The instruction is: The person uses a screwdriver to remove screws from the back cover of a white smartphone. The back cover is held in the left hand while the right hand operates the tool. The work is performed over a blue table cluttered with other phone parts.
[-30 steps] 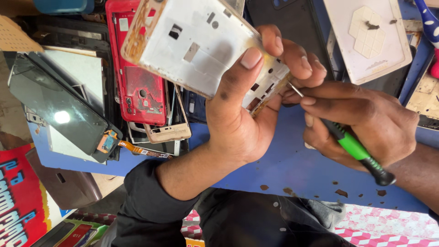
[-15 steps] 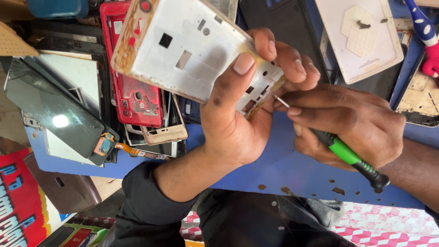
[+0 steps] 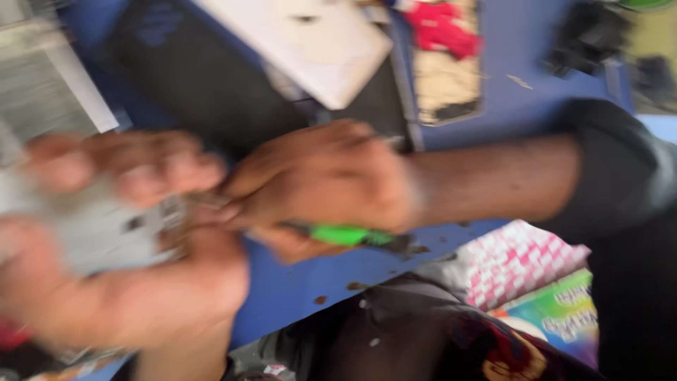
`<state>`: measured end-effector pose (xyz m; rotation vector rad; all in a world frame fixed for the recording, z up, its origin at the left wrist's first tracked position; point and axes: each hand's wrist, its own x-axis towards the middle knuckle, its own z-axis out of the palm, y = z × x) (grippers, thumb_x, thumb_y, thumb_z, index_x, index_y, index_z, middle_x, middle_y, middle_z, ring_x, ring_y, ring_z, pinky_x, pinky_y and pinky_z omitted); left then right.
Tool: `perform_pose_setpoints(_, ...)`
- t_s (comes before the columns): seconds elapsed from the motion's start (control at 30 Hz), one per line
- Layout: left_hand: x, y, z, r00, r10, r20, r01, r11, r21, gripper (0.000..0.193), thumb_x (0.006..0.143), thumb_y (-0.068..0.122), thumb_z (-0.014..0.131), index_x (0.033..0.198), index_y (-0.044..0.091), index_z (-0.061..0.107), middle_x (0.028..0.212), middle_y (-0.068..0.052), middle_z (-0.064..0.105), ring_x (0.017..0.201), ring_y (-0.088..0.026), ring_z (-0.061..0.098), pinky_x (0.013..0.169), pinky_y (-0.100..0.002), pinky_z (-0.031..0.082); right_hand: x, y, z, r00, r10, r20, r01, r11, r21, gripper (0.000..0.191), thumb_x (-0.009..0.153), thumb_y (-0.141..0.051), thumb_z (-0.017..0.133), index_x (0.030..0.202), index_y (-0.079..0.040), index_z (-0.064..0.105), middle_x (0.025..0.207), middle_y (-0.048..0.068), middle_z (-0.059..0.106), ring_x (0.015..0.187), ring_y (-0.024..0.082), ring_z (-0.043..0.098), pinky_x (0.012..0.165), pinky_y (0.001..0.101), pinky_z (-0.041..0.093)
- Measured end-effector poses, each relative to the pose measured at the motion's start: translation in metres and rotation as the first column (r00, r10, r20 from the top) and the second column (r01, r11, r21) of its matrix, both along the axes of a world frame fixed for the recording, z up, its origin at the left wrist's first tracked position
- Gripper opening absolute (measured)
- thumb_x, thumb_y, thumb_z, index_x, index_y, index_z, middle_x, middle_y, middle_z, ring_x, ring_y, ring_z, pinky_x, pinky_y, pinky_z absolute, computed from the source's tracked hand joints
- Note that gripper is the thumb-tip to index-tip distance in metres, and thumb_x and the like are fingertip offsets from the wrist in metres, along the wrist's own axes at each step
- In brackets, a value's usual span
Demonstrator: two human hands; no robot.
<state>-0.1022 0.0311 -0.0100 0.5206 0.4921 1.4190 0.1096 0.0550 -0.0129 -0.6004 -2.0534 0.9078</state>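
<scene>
- While your left hand (image 3: 106, 275) clamps the grey phone frame (image 3: 99, 236), thumb under and fingers over it, that frame sits off the blue bench's near edge, blurred.
- Your right hand (image 3: 324, 187) is closed on the green-handled screwdriver (image 3: 345, 235); its long axis runs left-right, its tip end toward the frame, the tip itself hidden.
- Frame lies just left of your right fingers, touching or nearly so; which cannot be told.
- White panel (image 3: 310, 42) lies at the bench's far edge.

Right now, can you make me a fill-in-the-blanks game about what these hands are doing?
1. The right hand holds a screwdriver with a ____ handle.
2. The left hand holds a blurry ____ phone frame.
3. The table top is ____.
4. The two hands are ____ each other.

Missing words: green; grey; blue; touching
</scene>
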Motion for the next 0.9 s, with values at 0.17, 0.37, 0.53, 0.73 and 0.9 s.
perform_pose_setpoints(0.17,0.01,-0.002,-0.013,0.998,-0.054,0.013,0.054,0.999,0.0,0.029,0.11,0.031,0.061,0.107,0.004,0.052,0.091,-0.011,0.057,0.09,-0.024,0.057,0.088,-0.036,0.048,0.003,-0.018,-0.009,0.966,-0.062,-0.251,0.043,0.996,-0.08,0.02,0.111,-0.006,0.067,0.129,-0.01,0.06,0.126,0.003,0.065,0.115,0.016,0.069,0.102,0.0241,0.062)
perform_pose_setpoints(0.37,0.018,-0.007,-0.014,0.994,-0.113,0.01,0.113,0.993,-0.019,0.029,0.11,0.032,0.061,0.107,0.004,0.052,0.091,-0.011,0.057,0.09,-0.024,0.056,0.087,-0.036,0.048,0.0,-0.026,-0.015,0.977,-0.113,-0.178,0.113,0.994,-0.007,0.024,0.11,-0.008,0.059,0.133,-0.014,0.059,0.126,0.0,0.065,0.113,0.014,0.07,0.1,0.0224,0.063)
perform_pose_setpoints(0.53,0.012,-0.012,-0.014,0.994,-0.11,-0.012,0.11,0.994,-0.026,0.029,0.11,0.032,0.06,0.107,0.004,0.052,0.091,-0.01,0.056,0.089,-0.024,0.056,0.087,-0.036,0.048,0.01,-0.022,-0.012,0.989,-0.068,-0.134,0.077,0.995,0.063,0.029,0.112,-0.009,0.05,0.14,-0.014,0.055,0.133,-0.001,0.061,0.114,0.013,0.067,0.099,0.0223,0.06)
perform_pose_setpoints(0.73,0.012,-0.004,-0.01,0.996,-0.086,-0.018,0.086,0.996,0.001,0.03,0.109,0.033,0.06,0.107,0.004,0.052,0.09,-0.01,0.056,0.089,-0.023,0.055,0.086,-0.036,0.048,0.017,-0.013,-0.005,0.981,-0.033,-0.189,0.047,0.997,0.068,0.029,0.112,-0.001,0.055,0.14,-0.006,0.055,0.133,0.004,0.059,0.114,0.015,0.068,0.097,0.0242,0.061)
perform_pose_setpoints(0.9,0.012,0.003,-0.005,0.997,-0.071,-0.038,0.071,0.997,-0.005,0.03,0.109,0.034,0.06,0.107,0.005,0.051,0.09,-0.01,0.055,0.088,-0.023,0.055,0.085,-0.036,0.048,0.014,-0.003,-0.004,0.98,0.021,-0.199,0.011,0.987,0.159,0.022,0.108,0.006,0.066,0.13,0.002,0.061,0.123,0.012,0.062,0.102,0.022,0.071,0.088,0.0323,0.063)
